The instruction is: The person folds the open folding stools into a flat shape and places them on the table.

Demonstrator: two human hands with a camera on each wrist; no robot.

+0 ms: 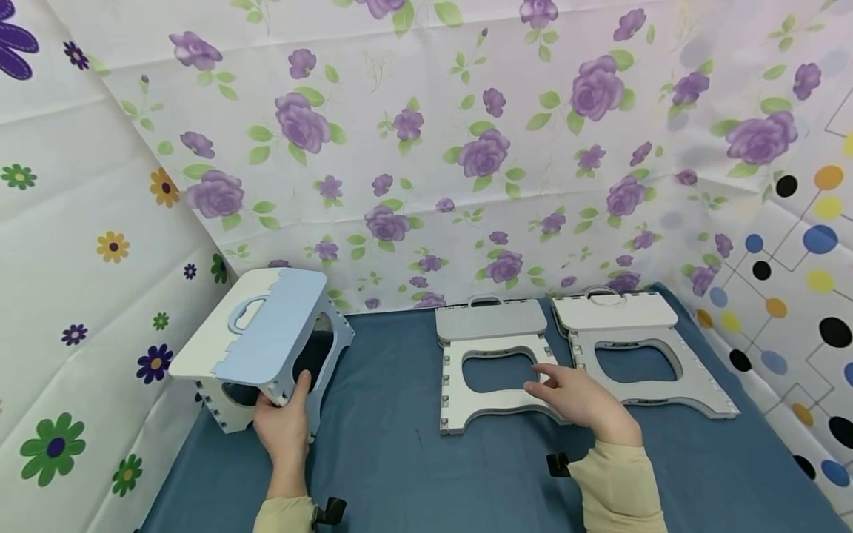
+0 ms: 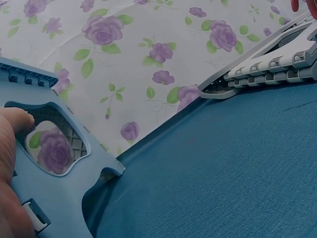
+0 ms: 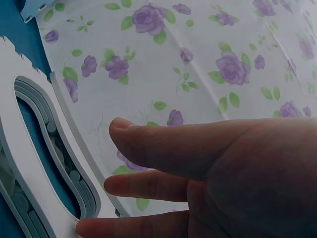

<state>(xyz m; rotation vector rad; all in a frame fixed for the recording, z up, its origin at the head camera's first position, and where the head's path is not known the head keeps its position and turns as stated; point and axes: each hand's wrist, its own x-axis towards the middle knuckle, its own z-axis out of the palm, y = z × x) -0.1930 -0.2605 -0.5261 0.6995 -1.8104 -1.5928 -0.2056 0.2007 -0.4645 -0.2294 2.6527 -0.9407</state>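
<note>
An unfolded blue-and-white folding step stool (image 1: 266, 326) stands at the left in the head view. At its near corner my left hand (image 1: 285, 429) grips the stool, the thumb on its blue side panel by the oval opening. The left wrist view shows that thumb beside the opening; the other fingers are mostly hidden. My right hand (image 1: 583, 400) is over the near right part of a folded grey-and-white step stool (image 1: 493, 323) in the middle, fingers extended and holding nothing. In the right wrist view, the thumb and fingers are spread apart.
A second folded white step stool (image 1: 620, 311) lies at the right, close beside the middle one. Blue cloth (image 1: 393, 474) covers the table. Floral sheeting (image 1: 413, 178) rises behind, with patterned sheets on both sides.
</note>
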